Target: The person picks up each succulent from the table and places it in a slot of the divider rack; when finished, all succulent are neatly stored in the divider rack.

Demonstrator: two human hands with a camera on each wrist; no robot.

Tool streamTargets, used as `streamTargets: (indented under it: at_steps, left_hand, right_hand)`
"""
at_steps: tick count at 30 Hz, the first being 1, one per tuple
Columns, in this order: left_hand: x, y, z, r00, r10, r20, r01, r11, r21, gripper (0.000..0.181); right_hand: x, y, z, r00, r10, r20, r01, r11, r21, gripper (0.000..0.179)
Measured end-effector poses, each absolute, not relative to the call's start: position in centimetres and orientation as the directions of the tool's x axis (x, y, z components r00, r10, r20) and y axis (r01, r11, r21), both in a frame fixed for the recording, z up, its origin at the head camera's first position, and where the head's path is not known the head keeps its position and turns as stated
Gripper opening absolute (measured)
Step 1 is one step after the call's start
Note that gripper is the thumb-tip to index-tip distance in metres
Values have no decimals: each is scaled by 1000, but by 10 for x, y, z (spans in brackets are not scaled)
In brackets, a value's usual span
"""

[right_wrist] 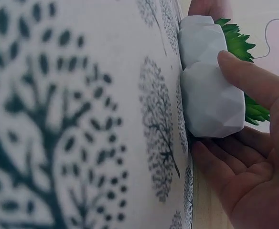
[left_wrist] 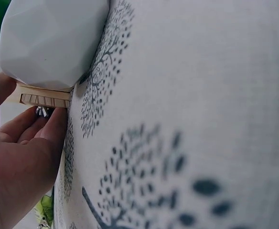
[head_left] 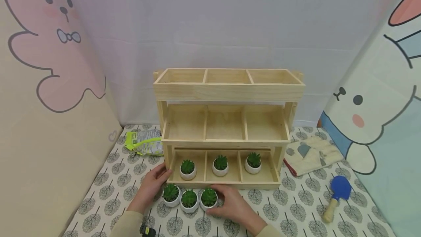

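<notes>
The rack (head_left: pixel 226 143) is gripped low at left by fingers of the left hand (head_left: pixel 152 185). The rightmost pot (right_wrist: pixel 213 102) on the table (head_left: pixel 263 207), near the rack's edge, is clamped by fingers of the right hand (head_left: pixel 234 204); room is found toward the trowel (head_left: pixel 338 192).

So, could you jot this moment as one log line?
left hand: grips wooden shelf, lower left corner | right hand: holds rightmost front-row pot | bottom tier: three potted plants
</notes>
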State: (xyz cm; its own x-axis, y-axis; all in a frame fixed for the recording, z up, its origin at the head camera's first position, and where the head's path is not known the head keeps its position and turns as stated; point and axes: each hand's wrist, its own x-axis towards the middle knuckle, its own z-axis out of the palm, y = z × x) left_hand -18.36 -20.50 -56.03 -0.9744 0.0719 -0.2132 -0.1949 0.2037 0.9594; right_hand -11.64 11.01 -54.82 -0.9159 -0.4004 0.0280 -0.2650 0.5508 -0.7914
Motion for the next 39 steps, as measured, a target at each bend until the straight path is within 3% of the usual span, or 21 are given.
streamTargets:
  at_steps: [21, 39]
  left_hand:
    - [-183, -204, -559, -978, 72, -196, -177, 213, 961, 64]
    - [-183, -204, -558, -979, 79, -189, -167, 224, 960, 64]
  right_hand:
    - [-111, 114, -544, -921, -389, 12, -202, 451, -869, 71]
    - [-107, 124, -530, -940, -342, -2, -179, 498, -848, 67]
